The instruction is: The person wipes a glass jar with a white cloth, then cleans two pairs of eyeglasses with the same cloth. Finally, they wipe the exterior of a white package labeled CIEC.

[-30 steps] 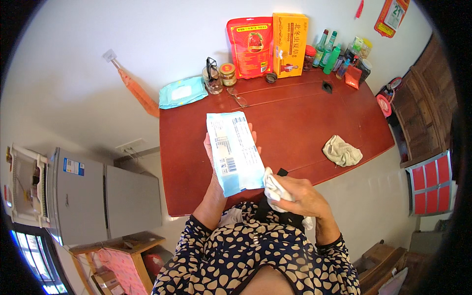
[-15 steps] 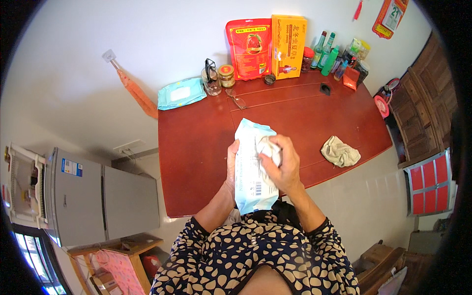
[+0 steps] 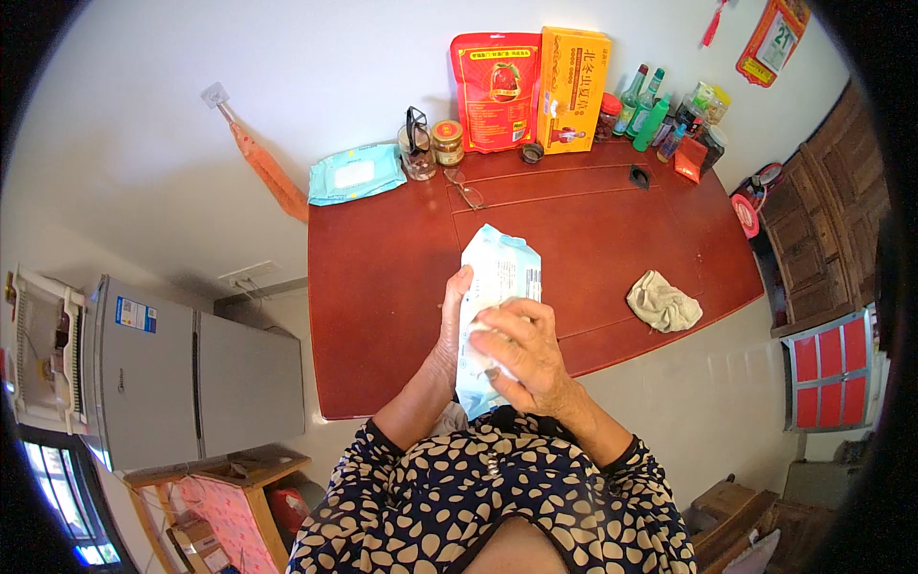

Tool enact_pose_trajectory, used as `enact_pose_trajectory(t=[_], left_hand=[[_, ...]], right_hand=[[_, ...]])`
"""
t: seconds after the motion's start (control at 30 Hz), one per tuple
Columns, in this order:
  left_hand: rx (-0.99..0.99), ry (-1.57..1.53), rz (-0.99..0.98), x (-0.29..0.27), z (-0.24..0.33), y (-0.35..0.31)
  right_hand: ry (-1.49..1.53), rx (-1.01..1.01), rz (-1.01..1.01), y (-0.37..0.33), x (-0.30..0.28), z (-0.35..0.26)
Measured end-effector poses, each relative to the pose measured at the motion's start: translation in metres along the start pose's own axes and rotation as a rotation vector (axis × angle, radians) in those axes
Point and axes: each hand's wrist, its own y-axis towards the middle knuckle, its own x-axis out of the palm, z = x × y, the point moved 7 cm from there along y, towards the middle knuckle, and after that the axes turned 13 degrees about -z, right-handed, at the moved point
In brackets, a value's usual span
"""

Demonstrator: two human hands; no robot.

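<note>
A pale blue and white wet wipes pack (image 3: 512, 266) is held up over the near part of the table. My left hand (image 3: 450, 323) grips its left edge, with the thumb along the side. Pressed to the lower half of the pack's face is a crumpled white wipe (image 3: 485, 337), bunched under the fingers of my right hand (image 3: 535, 362). Those fingers are curled over the wipe and hide part of it. To the right, a crumpled off-white cloth (image 3: 664, 302) lies on the dark red table (image 3: 382, 287).
Along the wall stand a light blue wipes pack (image 3: 356, 175), a glass (image 3: 417, 153), a jar (image 3: 448, 143), a red pouch (image 3: 497, 94), a yellow box (image 3: 574, 91) and several bottles (image 3: 650, 113). Eyeglasses (image 3: 469, 194) lie before them. A grey fridge (image 3: 148, 373) is at left.
My right hand has slid the white wipe down the pack toward me, from its middle to its lower half. The pack has turned slightly; my left hand keeps its grip.
</note>
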Motion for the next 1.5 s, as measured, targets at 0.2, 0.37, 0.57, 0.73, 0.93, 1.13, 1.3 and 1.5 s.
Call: enact_pose_trajectory(t=[0.2, 0.37, 0.57, 0.73, 0.93, 1.13, 1.3, 1.5], left_hand=[[0.020, -0.036, 0.135, -0.009, -0.003, -0.001], [-0.017, 0.076, 0.186, -0.005, -0.011, -0.001], [-0.008, 0.134, 0.153, -0.002, -0.013, -0.002], [0.077, 0.167, 0.156, -0.014, -0.013, 0.002], [0.063, 0.210, 0.115, -0.008, -0.013, -0.001], [0.114, 0.193, 0.129, -0.017, -0.009, 0.001], [0.116, -0.057, 0.087, -0.034, -0.010, 0.005], [0.062, -0.104, 0.033, -0.037, -0.006, 0.004]], right_hand=[[-0.153, 0.019, -0.028, 0.019, -0.016, 0.004], [-0.293, 0.157, 0.000, 0.038, -0.035, 0.017], [-0.357, 0.102, -0.140, 0.037, -0.024, 0.009], [-0.230, 0.047, -0.260, 0.029, -0.017, -0.004], [-0.416, 0.260, 0.099, 0.026, -0.045, 0.020], [-0.300, 0.109, 0.014, 0.029, -0.037, 0.009], [-0.191, 0.055, -0.167, 0.017, -0.014, 0.000], [0.083, -0.055, -0.255, -0.004, -0.006, -0.013]])
